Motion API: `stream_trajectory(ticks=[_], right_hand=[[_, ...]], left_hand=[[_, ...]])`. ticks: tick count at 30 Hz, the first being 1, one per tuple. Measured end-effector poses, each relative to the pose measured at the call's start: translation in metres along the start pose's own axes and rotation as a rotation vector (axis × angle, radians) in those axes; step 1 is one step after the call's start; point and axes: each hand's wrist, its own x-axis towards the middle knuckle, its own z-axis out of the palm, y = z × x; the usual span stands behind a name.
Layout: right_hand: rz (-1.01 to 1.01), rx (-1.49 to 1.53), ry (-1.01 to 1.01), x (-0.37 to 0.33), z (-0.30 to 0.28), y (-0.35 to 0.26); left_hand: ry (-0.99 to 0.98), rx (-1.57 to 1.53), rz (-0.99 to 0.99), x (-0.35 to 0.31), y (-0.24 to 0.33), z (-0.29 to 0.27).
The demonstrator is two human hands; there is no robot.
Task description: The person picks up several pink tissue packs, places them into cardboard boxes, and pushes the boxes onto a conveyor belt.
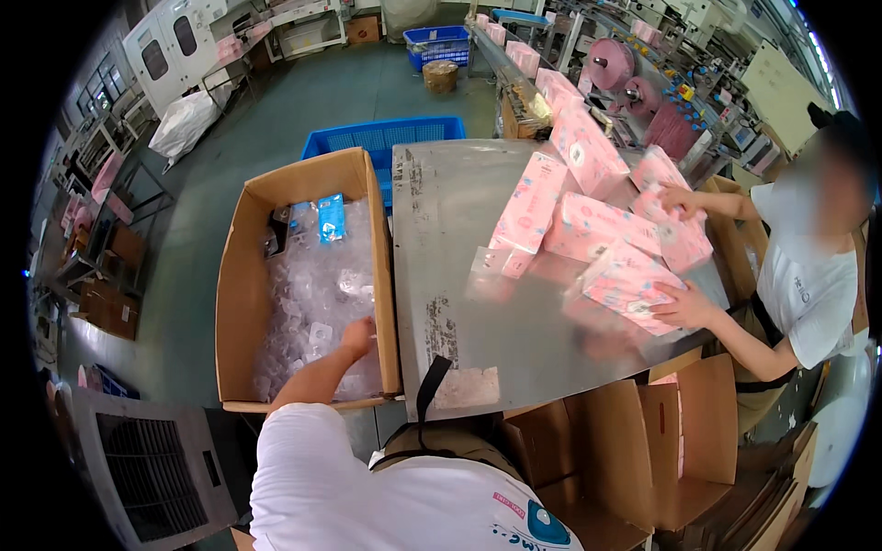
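— What's largest here?
— The scuffed grey metal table [450, 239] before you. Just left of it stands an open brown cardboard box [241, 294], with a heap of clear plastic pieces [308, 275] inside.
— And on the table?
— Pink, flower-patterned rectangular packs [530, 204], piled toward the right; a co-worker's hands touch two of them.
— Smaller?
— A flat, bright blue packet [332, 218] on the heap, beyond your left hand [360, 338].
— Your grip?
— Your left hand is in the box, near its right wall; your fingers don't show clearly, so I can't tell whether they're apart or clamped on a piece. Your right hand is out of view.
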Motion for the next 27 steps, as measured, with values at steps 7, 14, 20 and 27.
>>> stream_trajectory(ticks=[7, 14, 20, 27], right_hand=[[-0.014, 0.036, 0.055, -0.014, -0.001, 0.005], [-0.11, 0.034, 0.029, -0.015, -0.007, -0.017], [-0.147, 0.043, 0.056, -0.025, -0.015, -0.026], [-0.131, 0.2, 0.075, -0.05, -0.031, -0.045]], left_hand=[[-0.664, -0.652, -0.216, -0.022, 0.025, -0.018], [-0.409, -0.245, -0.032, -0.032, 0.009, -0.013], [-0.09, -0.88, -0.006, -0.064, 0.05, -0.089], [-0.059, -1.122, 0.112, -0.104, 0.089, -0.137]])
